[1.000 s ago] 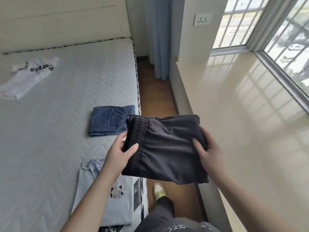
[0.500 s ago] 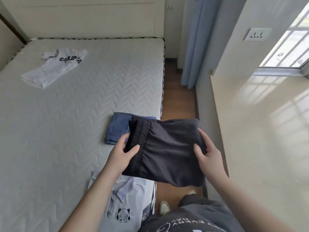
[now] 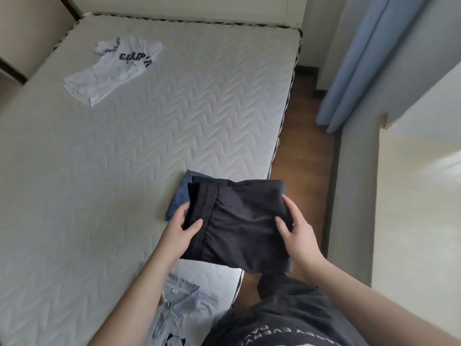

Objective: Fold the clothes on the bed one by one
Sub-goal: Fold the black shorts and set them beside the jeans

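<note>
Since 1 s ago, folded black shorts point(image 3: 239, 221) went left, now above bed point(image 3: 124, 171) edge, partly over folded jeans point(image 3: 178, 198). Long axis runs left-right, elastic waistband to the left. Shorts are betw. both hands: left hand point(image 3: 179, 231) grips waistband side, right hand point(image 3: 296, 233) grips opposite side. White T-shirt point(image 3: 114, 68) lies far on the bed, printed shirt point(image 3: 182, 308) near.

Beyond the left hand point(image 3: 180, 229), the folded blue denim garment point(image 3: 180, 196) is mostly hidden behind the folded black elastic-waist shorts point(image 3: 239, 221); below that hand, a blurred pale printed shirt point(image 3: 179, 308) is cut by the edge.
</note>
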The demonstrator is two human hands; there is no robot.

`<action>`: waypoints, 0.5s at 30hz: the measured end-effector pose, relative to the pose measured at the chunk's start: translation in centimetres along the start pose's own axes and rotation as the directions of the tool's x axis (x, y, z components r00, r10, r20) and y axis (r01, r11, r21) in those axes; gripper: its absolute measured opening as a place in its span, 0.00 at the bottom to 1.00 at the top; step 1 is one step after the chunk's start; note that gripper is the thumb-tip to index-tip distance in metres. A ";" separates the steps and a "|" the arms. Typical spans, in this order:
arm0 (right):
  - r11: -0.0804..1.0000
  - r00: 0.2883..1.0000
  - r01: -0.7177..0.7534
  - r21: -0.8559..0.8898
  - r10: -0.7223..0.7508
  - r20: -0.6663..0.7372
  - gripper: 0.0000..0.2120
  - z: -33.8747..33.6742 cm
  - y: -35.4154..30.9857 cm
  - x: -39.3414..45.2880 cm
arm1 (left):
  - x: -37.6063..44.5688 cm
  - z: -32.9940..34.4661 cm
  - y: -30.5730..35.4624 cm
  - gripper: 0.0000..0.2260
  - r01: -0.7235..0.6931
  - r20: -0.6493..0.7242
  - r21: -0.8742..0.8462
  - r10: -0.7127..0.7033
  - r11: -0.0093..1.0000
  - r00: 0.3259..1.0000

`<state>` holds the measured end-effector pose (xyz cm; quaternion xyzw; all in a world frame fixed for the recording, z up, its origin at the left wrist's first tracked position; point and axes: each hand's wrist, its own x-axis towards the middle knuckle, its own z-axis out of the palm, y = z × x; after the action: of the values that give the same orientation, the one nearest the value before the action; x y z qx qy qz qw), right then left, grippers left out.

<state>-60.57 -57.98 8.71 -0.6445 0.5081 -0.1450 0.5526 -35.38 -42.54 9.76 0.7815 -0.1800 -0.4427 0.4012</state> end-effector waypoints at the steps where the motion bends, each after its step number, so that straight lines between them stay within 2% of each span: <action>1: 1.000 1.000 0.000 -0.014 0.001 0.026 0.24 0.3 0.0 1.5 | 1.2 -0.1 0.0 0.28 0.003 -0.025 0.006 -0.003 1.000 1.000; 4: 0.999 0.995 -0.037 -0.014 0.038 0.091 0.25 2.1 0.1 5.2 | 4.1 -0.6 -1.0 0.24 0.011 -0.088 0.038 -0.008 0.999 0.996; 9: 0.978 0.970 -0.199 0.061 0.187 0.157 0.31 6.9 2.1 9.1 | 8.7 -2.5 -4.0 0.26 0.054 -0.153 0.128 -0.034 0.990 0.988; 15: 0.890 0.910 -0.404 0.209 0.367 0.193 0.24 12.0 5.5 11.5 | 15.1 -4.7 -5.8 0.25 0.066 -0.090 0.271 -0.043 0.960 0.995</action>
<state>-49.23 -59.85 -4.46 -0.4663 0.5619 -0.0454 0.6817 -23.67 -46.38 -1.73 0.8519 -0.2008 -0.3916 0.2840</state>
